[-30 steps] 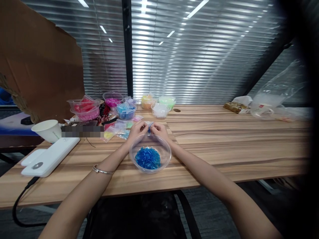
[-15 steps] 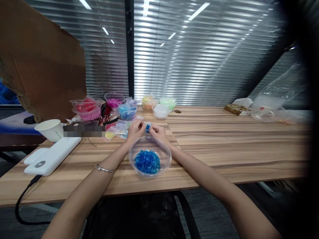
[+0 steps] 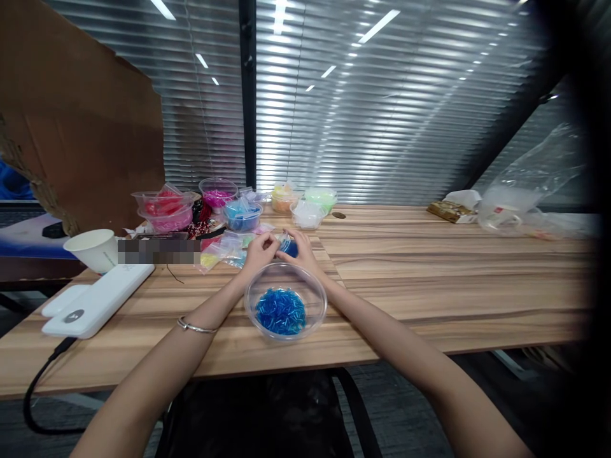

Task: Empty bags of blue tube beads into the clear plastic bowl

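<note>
Just beyond a clear plastic bowl (image 3: pixel 252 306) of blue tube beads (image 3: pixel 280 312), both hands hold a small clear bag (image 3: pixel 289 248) with blue contents. My left hand (image 3: pixel 259 252) pinches the bag's left edge between thumb and fingers. My right hand (image 3: pixel 304 251) is curled around its right side, thumb in front and fingers behind. The bag's far side and some fingertips are hidden. A silver bracelet (image 3: pixel 195 327) circles the left wrist. Small zip bags (image 3: pixel 224 249) with yellow and blue contents lie left of the left hand.
Bowls of pink (image 3: pixel 167 219), magenta (image 3: pixel 218 194), blue (image 3: pixel 242 216), white (image 3: pixel 308 215) and green (image 3: pixel 322 198) goods stand along the back. A paper cup (image 3: pixel 93 249) and a white power bank (image 3: pixel 98 302) are at left. A tissue pack (image 3: pixel 453 207) and plastic bag (image 3: pixel 510 203) lie far right.
My right hand has shifted from pinching the bag's edge to curling around its side, fingers raised behind it. More of the bag's blue contents shows. The bowl stays in place.
</note>
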The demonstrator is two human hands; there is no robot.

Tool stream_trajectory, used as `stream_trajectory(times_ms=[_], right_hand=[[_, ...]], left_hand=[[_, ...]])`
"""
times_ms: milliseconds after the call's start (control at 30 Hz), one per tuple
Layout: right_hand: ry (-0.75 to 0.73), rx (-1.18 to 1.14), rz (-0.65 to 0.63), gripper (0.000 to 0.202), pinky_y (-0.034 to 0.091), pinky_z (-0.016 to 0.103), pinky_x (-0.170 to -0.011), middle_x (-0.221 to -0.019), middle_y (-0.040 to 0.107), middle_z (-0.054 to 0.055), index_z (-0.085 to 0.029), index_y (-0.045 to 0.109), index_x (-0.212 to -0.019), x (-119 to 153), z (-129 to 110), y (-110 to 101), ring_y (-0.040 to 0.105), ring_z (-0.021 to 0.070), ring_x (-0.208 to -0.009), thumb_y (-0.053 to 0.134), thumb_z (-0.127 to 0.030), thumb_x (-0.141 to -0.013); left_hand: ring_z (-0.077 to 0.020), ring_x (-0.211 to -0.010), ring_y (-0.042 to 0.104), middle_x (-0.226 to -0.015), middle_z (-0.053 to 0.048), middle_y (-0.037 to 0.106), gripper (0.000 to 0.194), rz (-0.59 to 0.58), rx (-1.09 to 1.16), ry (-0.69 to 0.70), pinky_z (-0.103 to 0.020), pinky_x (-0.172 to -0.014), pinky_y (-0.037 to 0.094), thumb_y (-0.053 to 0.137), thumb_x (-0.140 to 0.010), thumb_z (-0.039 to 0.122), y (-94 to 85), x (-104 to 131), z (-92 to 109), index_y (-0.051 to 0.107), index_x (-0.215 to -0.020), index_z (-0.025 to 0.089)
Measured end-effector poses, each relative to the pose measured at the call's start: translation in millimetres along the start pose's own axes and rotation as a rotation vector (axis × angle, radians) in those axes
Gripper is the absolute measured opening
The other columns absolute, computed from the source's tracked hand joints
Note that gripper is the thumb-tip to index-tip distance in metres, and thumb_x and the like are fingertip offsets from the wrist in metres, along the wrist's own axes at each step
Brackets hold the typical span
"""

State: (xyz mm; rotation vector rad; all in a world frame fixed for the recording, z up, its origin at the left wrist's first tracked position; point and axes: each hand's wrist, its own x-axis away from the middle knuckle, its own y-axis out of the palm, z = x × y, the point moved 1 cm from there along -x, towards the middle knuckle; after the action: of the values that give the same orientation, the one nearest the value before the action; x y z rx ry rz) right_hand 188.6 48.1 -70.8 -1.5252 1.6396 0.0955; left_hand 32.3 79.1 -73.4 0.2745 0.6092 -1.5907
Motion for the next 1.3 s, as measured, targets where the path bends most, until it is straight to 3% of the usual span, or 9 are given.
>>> stream_trajectory(times_ms=[167, 333, 633, 800, 900, 1000, 1067, 1167, 1300], right_hand=[[-0.021, 0.086, -0.021, 0.073, 0.030, 0.048, -0.110, -0.138, 0.051, 0.014, -0.020, 0.048, -0.136, -1.1, 0.5, 4.6, 0.043, 0.0310, -0.128, 0.075, -0.049, -0.074], [-0.015, 0.078, 0.012, 0.060, 0.034, 0.045, -0.108, -0.129, 0.057, 0.013, -0.021, 0.055, -0.127, 0.3, -2.3, 3.1, 0.048, 0.0282, -0.122, 0.073, -0.047, -0.076], [0.054, -0.094, 0.078, 0.037, 0.042, 0.043, -0.102, -0.113, 0.066, 0.011, -0.018, 0.067, -0.109, -1.9, -0.5, -2.2, 0.057, 0.0254, -0.112, 0.067, -0.043, -0.081], [0.116, -0.258, 0.012, 0.041, 0.052, 0.037, -0.087, -0.110, 0.070, 0.010, -0.018, 0.067, -0.116, -11.4, -8.3, -23.6, 0.065, 0.0214, -0.100, 0.061, -0.045, -0.086], [0.114, -0.346, -0.116, 0.042, 0.053, 0.034, -0.084, -0.110, 0.071, 0.006, -0.022, 0.067, -0.119, -16.9, -28.7, -49.9, 0.066, 0.0194, -0.097, 0.065, -0.043, -0.083], [0.077, -0.414, -0.397, 0.039, 0.052, 0.032, -0.085, -0.113, 0.070, 0.003, -0.028, 0.068, -0.120, -22.5, -60.2, -76.0, 0.066, 0.0184, -0.099, 0.066, -0.038, -0.082], [-0.010, -0.346, -0.605, 0.036, 0.052, 0.030, -0.082, -0.104, 0.072, 0.001, -0.029, 0.072, -0.113, -26.5, -82.9, -88.2, 0.066, 0.0176, -0.095, 0.071, -0.037, -0.078], [-0.131, -0.126, -0.985, 0.025, 0.050, 0.029, -0.075, -0.094, 0.072, 0.000, -0.026, 0.076, -0.099, -30.3, -110.4, -93.5, 0.066, 0.0169, -0.085, 0.073, -0.036, -0.076], [-0.199, 0.155, -1.121, 0.021, 0.038, 0.028, -0.054, -0.067, 0.066, -0.001, -0.022, 0.075, -0.077, -32.4, -127.2, -85.4, 0.053, 0.0129, -0.055, 0.082, -0.038, -0.065]], left_hand=[[-0.0107, -0.062, 0.047, -0.061, 0.004, 0.048, 0.018, -0.011, 0.106, -0.060, -0.022, -0.060, 0.037, 0.057, -0.076, 0.026, -2.1, 0.1, 6.9, 0.051, -0.063, 0.016], [-0.0102, -0.063, 0.048, -0.062, 0.003, 0.048, 0.019, -0.033, 0.207, -0.127, -0.021, -0.060, 0.039, 0.060, -0.075, 0.028, -2.5, 0.7, 9.7, 0.052, -0.062, 0.016], [-0.0121, -0.058, 0.057, -0.065, -0.002, 0.060, 0.033, -0.070, 0.394, -0.311, -0.024, -0.058, 0.047, 0.057, -0.080, 0.047, -0.2, -2.7, -2.8, 0.056, -0.069, 0.016], [-0.0113, -0.056, 0.058, -0.066, -0.003, 0.062, 0.034, -0.066, 0.432, -0.349, -0.023, -0.056, 0.047, 0.059, -0.080, 0.048, 0.6, -3.8, -5.1, 0.056, -0.070, 0.015], [-0.0109, -0.055, 0.058, -0.065, -0.003, 0.061, 0.034, -0.054, 0.431, -0.359, -0.022, -0.055, 0.046, 0.059, -0.080, 0.047, 2.2, -3.6, -4.2, 0.056, -0.069, 0.015], [-0.0102, -0.054, 0.056, -0.063, -0.002, 0.060, 0.031, -0.041, 0.424, -0.357, -0.021, -0.054, 0.046, 0.060, -0.080, 0.045, 2.6, -3.0, -2.8, 0.057, -0.068, 0.016], [-0.0099, -0.054, 0.056, -0.062, -0.001, 0.060, 0.029, -0.036, 0.420, -0.349, -0.021, -0.054, 0.045, 0.061, -0.080, 0.042, 2.2, -2.6, -2.0, 0.057, -0.067, 0.015], [-0.0104, -0.055, 0.057, -0.064, -0.002, 0.062, 0.028, -0.047, 0.420, -0.347, -0.021, -0.054, 0.045, 0.060, -0.081, 0.040, 1.9, -2.4, -1.7, 0.058, -0.068, 0.015], [-0.0106, -0.056, 0.058, -0.065, -0.003, 0.063, 0.029, -0.060, 0.411, -0.368, -0.021, -0.053, 0.044, 0.060, -0.082, 0.041, 3.1, -3.4, -3.6, 0.058, -0.069, 0.015]])
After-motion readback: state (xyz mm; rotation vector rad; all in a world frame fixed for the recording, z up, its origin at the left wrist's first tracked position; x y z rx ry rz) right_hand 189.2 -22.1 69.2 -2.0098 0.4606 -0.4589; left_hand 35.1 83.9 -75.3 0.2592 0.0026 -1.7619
